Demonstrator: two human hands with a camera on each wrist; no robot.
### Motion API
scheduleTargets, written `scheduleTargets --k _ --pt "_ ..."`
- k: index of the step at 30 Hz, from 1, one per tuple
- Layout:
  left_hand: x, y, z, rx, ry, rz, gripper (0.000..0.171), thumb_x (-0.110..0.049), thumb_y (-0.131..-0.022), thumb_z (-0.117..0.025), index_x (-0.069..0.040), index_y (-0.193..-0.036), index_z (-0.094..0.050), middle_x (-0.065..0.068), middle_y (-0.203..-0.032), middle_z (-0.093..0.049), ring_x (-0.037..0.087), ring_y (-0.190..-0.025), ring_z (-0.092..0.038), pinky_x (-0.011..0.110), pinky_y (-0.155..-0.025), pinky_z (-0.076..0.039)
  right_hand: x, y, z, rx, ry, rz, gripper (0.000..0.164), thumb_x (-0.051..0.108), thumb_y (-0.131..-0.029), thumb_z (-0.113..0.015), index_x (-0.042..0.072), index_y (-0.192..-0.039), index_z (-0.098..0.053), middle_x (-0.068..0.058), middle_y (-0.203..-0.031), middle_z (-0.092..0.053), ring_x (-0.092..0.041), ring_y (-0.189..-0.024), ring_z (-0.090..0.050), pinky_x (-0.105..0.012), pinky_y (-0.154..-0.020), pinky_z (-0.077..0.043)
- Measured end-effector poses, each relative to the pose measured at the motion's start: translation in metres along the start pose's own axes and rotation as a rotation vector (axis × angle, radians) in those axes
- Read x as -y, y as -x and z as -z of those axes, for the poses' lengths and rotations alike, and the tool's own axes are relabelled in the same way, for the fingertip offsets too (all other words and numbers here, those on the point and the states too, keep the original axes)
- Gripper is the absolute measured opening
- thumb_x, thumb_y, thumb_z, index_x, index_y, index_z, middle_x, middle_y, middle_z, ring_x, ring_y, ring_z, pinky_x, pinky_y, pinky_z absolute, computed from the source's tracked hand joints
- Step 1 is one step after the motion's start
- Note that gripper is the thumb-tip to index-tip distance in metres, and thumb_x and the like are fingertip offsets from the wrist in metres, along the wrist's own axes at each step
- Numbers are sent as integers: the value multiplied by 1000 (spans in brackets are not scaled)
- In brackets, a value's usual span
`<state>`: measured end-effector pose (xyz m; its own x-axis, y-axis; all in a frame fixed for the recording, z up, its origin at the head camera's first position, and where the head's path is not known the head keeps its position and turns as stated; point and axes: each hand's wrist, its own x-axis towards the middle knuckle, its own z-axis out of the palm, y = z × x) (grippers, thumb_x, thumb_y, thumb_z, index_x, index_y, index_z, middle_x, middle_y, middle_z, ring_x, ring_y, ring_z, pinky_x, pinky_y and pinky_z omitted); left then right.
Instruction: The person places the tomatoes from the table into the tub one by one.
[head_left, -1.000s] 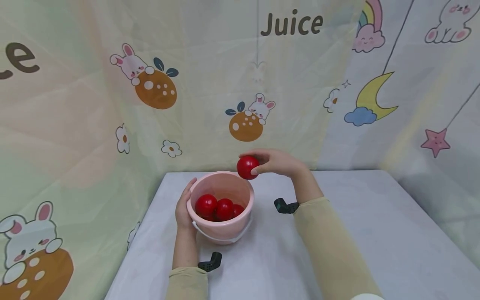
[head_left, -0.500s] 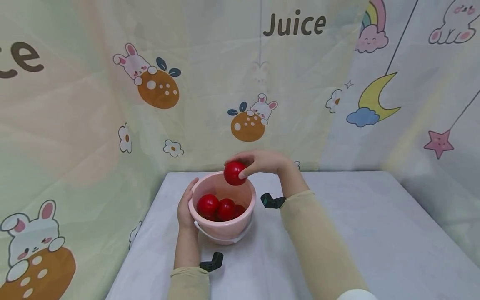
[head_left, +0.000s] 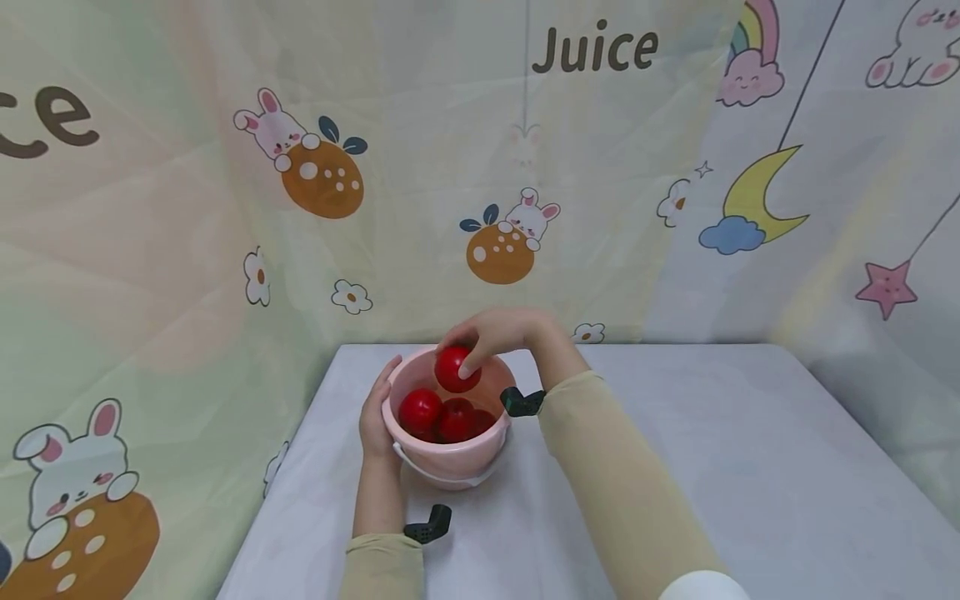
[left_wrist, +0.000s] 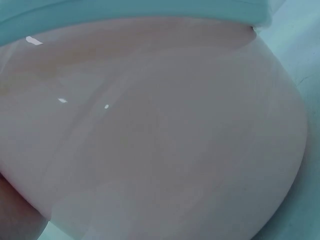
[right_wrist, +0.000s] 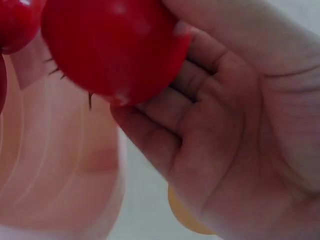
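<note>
In the head view my right hand (head_left: 498,332) pinches a red tomato (head_left: 456,369) between thumb and fingers, over the mouth of a pink bucket (head_left: 448,460). The right wrist view shows this tomato (right_wrist: 117,50) close up, with thin green stem leaves poking out below. Several more tomatoes (head_left: 420,411) lie in the bucket under it. My left hand (head_left: 375,421) rests along the bucket's left outer side, fingers fairly straight and reaching up to the rim; part of them is hidden by the bucket. Its wall (left_wrist: 165,130) fills most of the left wrist view.
The bucket stands at the left back of a white table (head_left: 660,467), its white handle (head_left: 442,479) hanging down in front. A printed cloth backdrop (head_left: 420,125) rises right behind the table's far edge. Black wrist cameras (head_left: 429,525) sit on both wrists.
My right hand has moved left and down with the tomato, from beside the bucket's right back rim to over its opening. The left hand stays at the bucket's side.
</note>
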<state>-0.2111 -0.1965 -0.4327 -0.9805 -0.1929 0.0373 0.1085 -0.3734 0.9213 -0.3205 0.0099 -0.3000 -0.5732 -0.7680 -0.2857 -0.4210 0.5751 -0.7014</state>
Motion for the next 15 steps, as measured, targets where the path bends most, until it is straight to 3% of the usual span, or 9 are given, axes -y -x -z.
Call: scheduleTargets --k 9,15 --pt "-3 0 0 19 35 12 43 -35 -100 -47 -35 -143 -49 -10 -149 -48 16 -139 -39 47 -116 -36 6 -11 -9 17 112 -73 53 30 -77 -84 36 -126 -65 8 -118 -63 -20 -117 -54 -35 -80 -60" --pt "1 -3 3 17 26 15 42 -35 -100 -48 -36 -141 -50 -12 -148 -48 14 -138 -39 48 -117 -35 3 -17 -14 34 51 -70 57 27 -78 -83 33 -132 -63 7 -125 -63 -20 -122 -52 -37 -85 -59"
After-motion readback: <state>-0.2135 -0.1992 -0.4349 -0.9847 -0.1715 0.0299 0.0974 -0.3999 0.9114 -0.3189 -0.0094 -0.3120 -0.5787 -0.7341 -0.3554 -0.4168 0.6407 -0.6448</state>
